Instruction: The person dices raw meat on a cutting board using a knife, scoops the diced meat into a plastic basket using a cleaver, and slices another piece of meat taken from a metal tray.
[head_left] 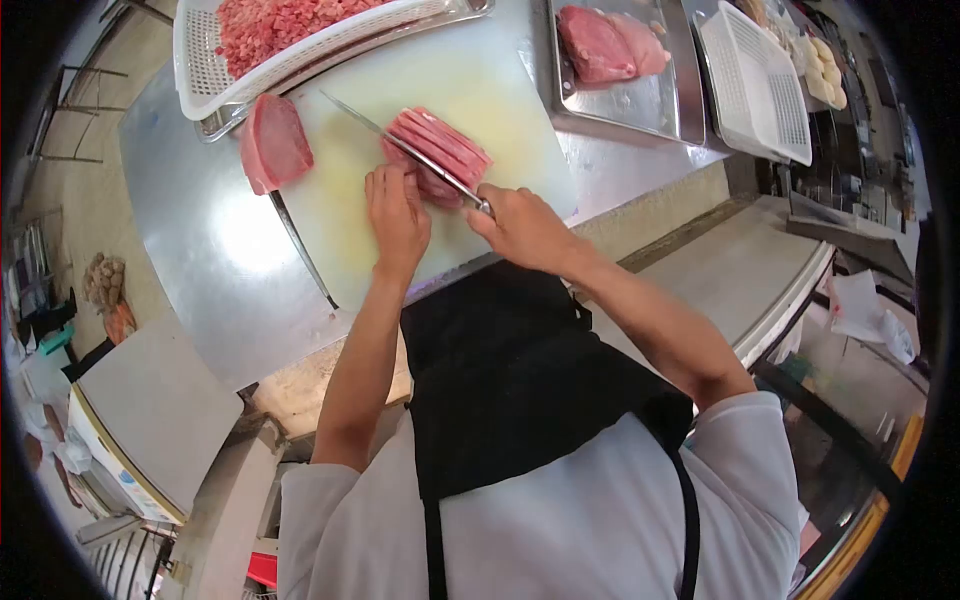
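My right hand is wrapped round the handle of a long knife, whose blade points up and left across a piece of raw meat. On the far side of the blade lie several cut strips of meat. The uncut part of the meat is on the near side. My left hand presses its bent fingers against the meat's left end, close to the blade. All this rests on a white cutting board. A larger slab of meat sits at the board's left edge.
A white basket of diced meat stands at the back left. At the back right, a metal tray holds meat pieces, beside another white basket. A thin dark rod lies along the board's left edge.
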